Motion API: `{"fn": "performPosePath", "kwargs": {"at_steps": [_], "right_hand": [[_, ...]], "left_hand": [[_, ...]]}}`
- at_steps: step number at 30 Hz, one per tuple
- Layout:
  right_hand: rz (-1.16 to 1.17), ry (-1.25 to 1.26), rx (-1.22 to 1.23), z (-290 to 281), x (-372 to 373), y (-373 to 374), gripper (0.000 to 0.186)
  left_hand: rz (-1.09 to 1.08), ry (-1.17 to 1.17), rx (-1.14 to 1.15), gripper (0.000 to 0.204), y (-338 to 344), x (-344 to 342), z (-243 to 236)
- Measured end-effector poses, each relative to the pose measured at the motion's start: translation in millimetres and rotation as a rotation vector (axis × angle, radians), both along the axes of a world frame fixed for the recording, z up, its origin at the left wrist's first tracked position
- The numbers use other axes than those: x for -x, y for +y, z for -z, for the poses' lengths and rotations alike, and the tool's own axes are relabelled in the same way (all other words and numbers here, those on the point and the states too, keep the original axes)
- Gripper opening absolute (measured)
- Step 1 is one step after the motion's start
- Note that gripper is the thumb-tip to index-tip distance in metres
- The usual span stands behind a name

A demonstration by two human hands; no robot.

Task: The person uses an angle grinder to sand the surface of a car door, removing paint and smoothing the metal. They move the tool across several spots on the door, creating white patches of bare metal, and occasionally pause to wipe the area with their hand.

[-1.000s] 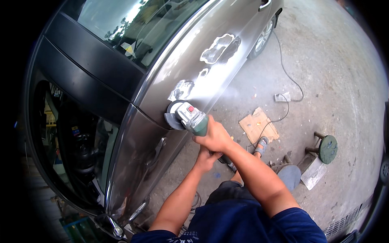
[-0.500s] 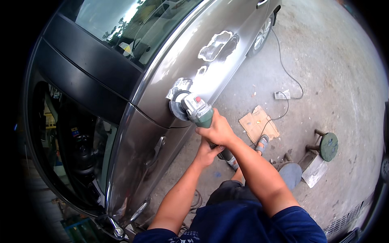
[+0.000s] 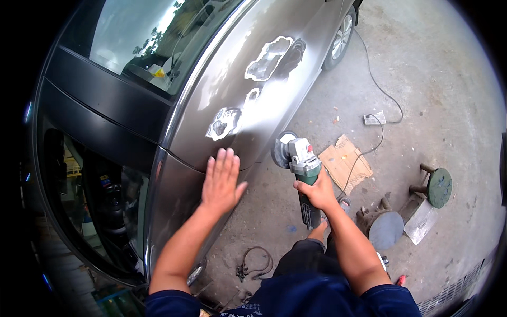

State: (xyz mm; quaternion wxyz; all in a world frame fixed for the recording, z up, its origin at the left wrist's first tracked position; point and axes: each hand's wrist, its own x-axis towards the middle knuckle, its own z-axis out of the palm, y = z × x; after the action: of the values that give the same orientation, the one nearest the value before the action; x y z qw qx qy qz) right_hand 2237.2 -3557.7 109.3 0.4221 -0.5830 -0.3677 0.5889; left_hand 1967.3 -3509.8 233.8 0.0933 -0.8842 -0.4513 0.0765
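Observation:
An angle grinder (image 3: 306,168) with a green body and a pale metal head is gripped in my right hand (image 3: 318,189). Its disc (image 3: 283,150) stands off the car, to the right of the door. My left hand (image 3: 221,182) is empty, fingers stretched out over the brown-grey car door (image 3: 182,158); whether the palm touches the panel I cannot tell. Just beyond my fingertips lies a sanded patch (image 3: 223,123) with bare metal and a whitish edge. A small sanded ring (image 3: 252,95) and a larger sanded patch (image 3: 268,59) show farther along the panel.
A power cord (image 3: 381,92) runs over the concrete floor past a power strip (image 3: 374,119). Torn cardboard (image 3: 346,162) lies right of the grinder. Two round stools, one green (image 3: 439,188) and one grey (image 3: 385,230), stand at right beside a metal box (image 3: 421,221). A hose (image 3: 270,259) lies near my legs.
The grinder has come off the sanded patch and moved right, away from the door. My left hand has let go of it and now reaches out flat toward the panel.

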Motion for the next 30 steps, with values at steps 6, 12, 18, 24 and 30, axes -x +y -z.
{"fn": "performPosePath", "kwargs": {"at_steps": [6,12,18,24,30], "right_hand": [[0.087,0.094,-0.037,32,-20,-13,0.067],[0.083,0.102,0.046,45,-43,-29,0.061],[0.069,0.127,0.053,64,-59,-37,0.061],[0.007,0.107,0.064,65,-56,-23,0.062],[-0.101,-0.051,-0.046,49,-54,-8,0.067]], "left_hand": [[0.034,0.443,-0.293,0.087,122,-33,-21],[0.149,0.862,-0.3,0.083,105,-51,41],[0.125,0.868,-0.084,0.083,63,-21,42],[0.081,0.854,-0.308,0.08,95,-49,47],[-0.022,0.671,0.333,0.081,12,-1,75]]}}
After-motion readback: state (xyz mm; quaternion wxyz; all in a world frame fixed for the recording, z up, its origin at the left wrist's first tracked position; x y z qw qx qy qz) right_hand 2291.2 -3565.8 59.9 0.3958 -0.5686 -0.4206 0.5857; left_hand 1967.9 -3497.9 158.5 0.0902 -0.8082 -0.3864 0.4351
